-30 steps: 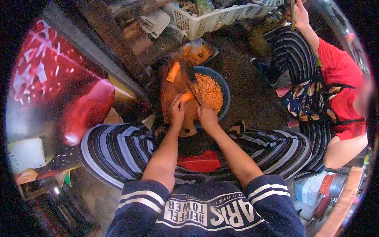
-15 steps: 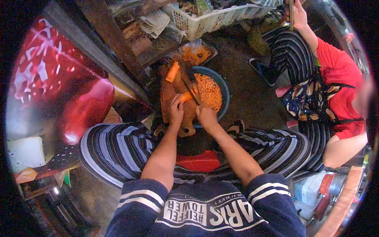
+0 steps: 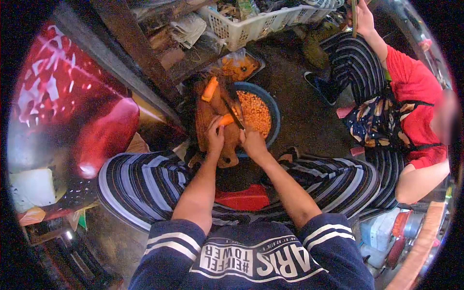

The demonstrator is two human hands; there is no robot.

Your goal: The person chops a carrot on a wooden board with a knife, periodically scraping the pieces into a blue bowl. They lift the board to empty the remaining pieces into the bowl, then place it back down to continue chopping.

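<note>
On a wooden cutting board (image 3: 205, 140), my left hand (image 3: 215, 134) is closed around a peeled carrot (image 3: 225, 120). My right hand (image 3: 253, 143) grips a knife (image 3: 233, 112), its dark blade angled up and left across the carrot's right end. Another orange carrot piece (image 3: 210, 89) lies near the far end of the board. Against the board's right side stands a blue basin (image 3: 275, 112), filled with small orange carrot cubes (image 3: 256, 108).
A tray (image 3: 241, 66) with orange contents and plastic lies beyond the board. A white plastic basket (image 3: 237, 36) stands at the back. At right sits another person in a red top (image 3: 420, 92), one hand on a long thin object. A wooden beam (image 3: 150, 58) runs along the left.
The knife blade has shifted slightly left and turned over the carrot's end. My left hand stays on the carrot, nearly unmoved.
</note>
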